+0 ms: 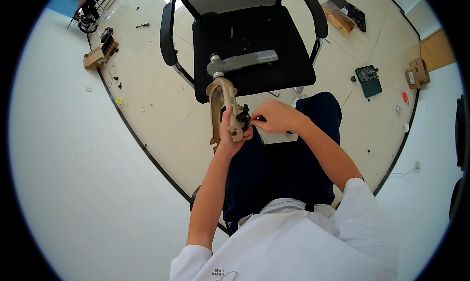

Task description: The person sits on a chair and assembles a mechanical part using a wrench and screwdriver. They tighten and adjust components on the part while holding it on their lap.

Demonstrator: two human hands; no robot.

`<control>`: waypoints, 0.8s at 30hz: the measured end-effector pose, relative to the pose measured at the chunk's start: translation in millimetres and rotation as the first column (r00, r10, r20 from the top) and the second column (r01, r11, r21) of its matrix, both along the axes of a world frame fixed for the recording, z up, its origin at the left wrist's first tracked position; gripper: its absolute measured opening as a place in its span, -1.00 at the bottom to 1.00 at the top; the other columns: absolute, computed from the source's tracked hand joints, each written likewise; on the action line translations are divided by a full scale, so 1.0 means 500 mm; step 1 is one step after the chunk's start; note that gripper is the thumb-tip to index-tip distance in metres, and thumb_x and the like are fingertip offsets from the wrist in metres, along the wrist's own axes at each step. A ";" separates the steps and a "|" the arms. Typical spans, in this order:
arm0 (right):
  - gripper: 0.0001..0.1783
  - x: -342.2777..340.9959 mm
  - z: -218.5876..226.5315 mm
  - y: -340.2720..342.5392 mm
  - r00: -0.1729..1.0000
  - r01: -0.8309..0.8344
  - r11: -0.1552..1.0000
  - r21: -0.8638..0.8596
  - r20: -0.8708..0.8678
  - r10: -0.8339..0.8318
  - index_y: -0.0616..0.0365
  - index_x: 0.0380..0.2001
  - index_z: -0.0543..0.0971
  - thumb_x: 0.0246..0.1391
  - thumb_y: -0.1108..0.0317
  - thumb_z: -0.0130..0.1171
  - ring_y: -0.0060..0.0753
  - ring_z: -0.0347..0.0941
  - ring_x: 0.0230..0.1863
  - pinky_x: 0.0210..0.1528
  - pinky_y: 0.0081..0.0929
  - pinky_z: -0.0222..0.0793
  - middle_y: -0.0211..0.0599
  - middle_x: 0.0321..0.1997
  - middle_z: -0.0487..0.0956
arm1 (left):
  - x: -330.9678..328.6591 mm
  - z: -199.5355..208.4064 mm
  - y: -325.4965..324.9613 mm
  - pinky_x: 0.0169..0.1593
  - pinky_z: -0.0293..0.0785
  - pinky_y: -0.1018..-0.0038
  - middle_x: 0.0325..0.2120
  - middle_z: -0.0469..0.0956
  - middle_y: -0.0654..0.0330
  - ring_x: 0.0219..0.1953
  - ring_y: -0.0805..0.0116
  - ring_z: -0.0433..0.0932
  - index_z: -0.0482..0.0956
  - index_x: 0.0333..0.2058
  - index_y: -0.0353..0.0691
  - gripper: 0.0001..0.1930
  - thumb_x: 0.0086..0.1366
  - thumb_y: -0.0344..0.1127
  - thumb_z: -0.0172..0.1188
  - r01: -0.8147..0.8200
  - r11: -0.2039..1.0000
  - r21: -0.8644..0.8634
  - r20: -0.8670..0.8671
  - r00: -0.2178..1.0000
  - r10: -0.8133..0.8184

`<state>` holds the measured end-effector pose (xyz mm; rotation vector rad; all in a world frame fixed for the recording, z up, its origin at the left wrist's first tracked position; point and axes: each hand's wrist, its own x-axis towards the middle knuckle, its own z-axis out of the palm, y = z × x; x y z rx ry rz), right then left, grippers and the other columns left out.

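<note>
A tan bicycle fork (226,91) stands between me and the black office chair, its steerer end leaning over the front of the seat (293,70). My left hand (232,138) is closed around the lower part of one fork leg. A small black brake caliper (243,116) sits against that leg, beside my left fingers. My right hand (278,116) has thumb and fingertips pinched together right at the caliper. Whatever lies in that pinch is too small to make out. Across the seat, next to the steerer, lies a flat grey metal-looking bar (254,59).
Chair armrests (169,36) rise on both sides. On the floor lie an open green case of small parts (370,82), a black toolbox (355,16), cardboard boxes (93,58) and scattered bits. A person (90,1) is beside a bicycle at the far left.
</note>
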<state>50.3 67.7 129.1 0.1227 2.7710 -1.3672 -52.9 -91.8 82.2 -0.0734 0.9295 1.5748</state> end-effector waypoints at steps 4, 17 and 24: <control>-0.82 0.003 0.005 0.013 0.999 0.032 0.998 -0.058 0.018 -0.031 0.24 -0.41 0.67 -0.05 0.37 0.19 -0.23 0.44 -0.58 -0.46 -0.41 0.34 -0.13 -0.59 0.56 | 0.005 0.003 0.003 -0.55 0.08 0.53 -0.53 0.39 0.23 -0.65 0.45 0.24 0.43 -0.36 -0.15 -0.42 0.25 0.34 -0.11 0.007 0.999 -0.049 -0.021 1.000 -0.008; -0.75 0.034 -0.057 0.041 0.817 0.431 0.612 -0.663 0.575 0.047 0.29 -0.34 0.64 0.14 0.28 0.19 -0.74 0.11 -0.66 -0.66 -0.66 -0.04 -0.54 -0.66 0.33 | 0.026 -0.002 0.027 -0.51 0.15 0.55 -0.52 0.36 0.24 -0.62 0.48 0.27 0.34 -0.31 -0.11 -0.42 0.21 0.38 -0.05 0.008 0.961 -0.275 -0.248 0.966 -0.079; -0.77 0.050 -0.074 0.024 0.900 0.378 0.727 -0.574 0.412 -0.143 0.28 -0.37 0.65 0.10 0.29 0.22 -0.71 0.17 -0.65 -0.64 -0.65 0.03 -0.49 -0.66 0.39 | 0.030 -0.003 0.031 -0.49 0.19 0.54 -0.48 0.34 0.23 -0.59 0.46 0.31 0.30 -0.25 -0.07 -0.44 0.19 0.35 0.01 -0.001 0.963 -0.268 -0.207 0.977 -0.056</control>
